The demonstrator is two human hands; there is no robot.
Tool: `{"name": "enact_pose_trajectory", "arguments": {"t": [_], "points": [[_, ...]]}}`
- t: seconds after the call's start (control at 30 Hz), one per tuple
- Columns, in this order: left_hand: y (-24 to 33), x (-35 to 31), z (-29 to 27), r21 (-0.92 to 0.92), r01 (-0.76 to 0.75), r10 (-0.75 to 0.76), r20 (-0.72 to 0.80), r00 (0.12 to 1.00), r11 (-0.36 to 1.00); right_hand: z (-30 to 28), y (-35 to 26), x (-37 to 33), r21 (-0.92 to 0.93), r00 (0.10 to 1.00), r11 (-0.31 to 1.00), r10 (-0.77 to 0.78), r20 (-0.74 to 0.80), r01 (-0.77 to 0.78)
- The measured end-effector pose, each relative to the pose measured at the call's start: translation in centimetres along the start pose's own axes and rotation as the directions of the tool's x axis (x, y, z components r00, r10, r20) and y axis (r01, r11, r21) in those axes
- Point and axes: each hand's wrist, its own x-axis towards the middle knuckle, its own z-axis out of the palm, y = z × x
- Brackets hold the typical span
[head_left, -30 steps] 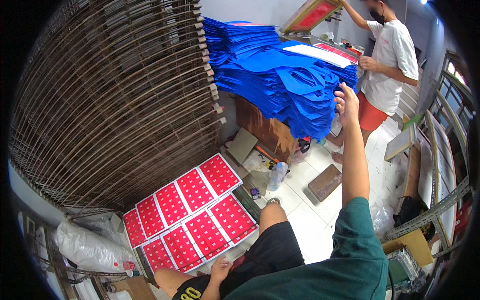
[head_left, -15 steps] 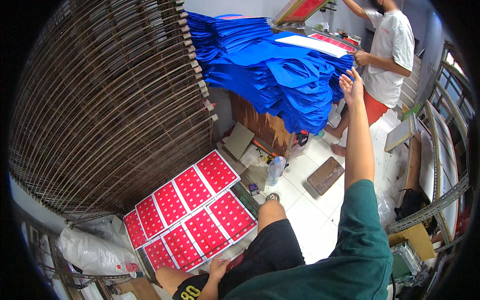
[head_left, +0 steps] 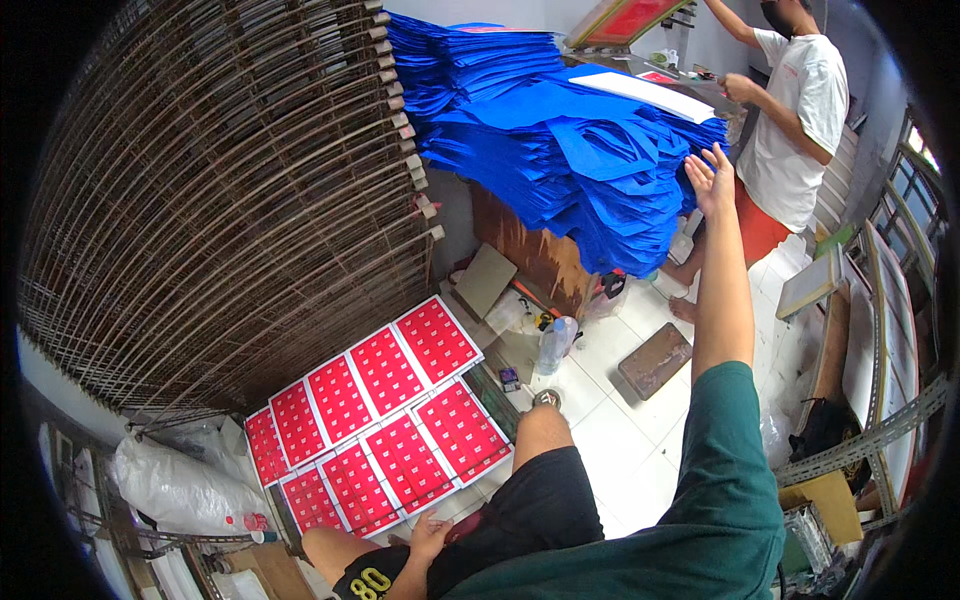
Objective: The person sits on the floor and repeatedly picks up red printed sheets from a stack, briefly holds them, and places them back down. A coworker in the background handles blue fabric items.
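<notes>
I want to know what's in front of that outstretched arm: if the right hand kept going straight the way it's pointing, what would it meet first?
Most likely the pile of blue fabric pieces. The right hand is open, fingers spread, at the pile's near edge, and may already be touching it; depth is hard to judge. The co-worker in the white shirt stands off to the side.

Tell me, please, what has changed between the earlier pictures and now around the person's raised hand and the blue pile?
The right hand, stretched out with fingers spread, has moved closer to the stack of blue fabric pieces and now reaches its edge; it grips nothing. The left hand still rests by the thigh. The red printed sheets on the floor lie as before.
</notes>
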Motion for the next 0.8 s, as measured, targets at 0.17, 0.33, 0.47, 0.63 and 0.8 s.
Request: {"name": "enact_pose_trajectory", "arguments": {"t": [0.17, 0.33, 0.47, 0.63, 0.8], "points": [[-0.3, 0.0, 0.0, -0.005, 0.009, -0.009, -0.003, 1.000, 1.000, -0.1, 0.3, 0.7, 0.064, 1.000, 0.998, -0.011, -0.003, 0.011], [-0.9, 0.2, -0.3, 0.013, -0.009, 0.010, -0.014, 1.000, 1.000, -0.2, -1.5, 3.5, 0.341, 0.999, 0.939, -0.031, -0.036, 0.042], [-1.4, 0.2, -0.4, -0.002, -0.019, 0.019, -0.021, 1.000, 1.000, 0.1, -2.6, 4.6, 0.510, 0.998, 0.860, 0.011, -0.066, 0.024], [0.0, -0.6, -0.5, -0.017, -0.008, 0.007, -0.002, 1.000, 1.000, 0.4, -4.2, 4.5, 0.346, 0.989, 0.934, -0.123, 0.077, 0.089], [0.3, -0.4, -0.4, -0.024, 0.021, -0.021, 0.002, 1.000, 0.999, 1.2, -5.8, 4.9, 0.020, 0.989, 0.991, 0.132, 0.068, -0.134]]}}
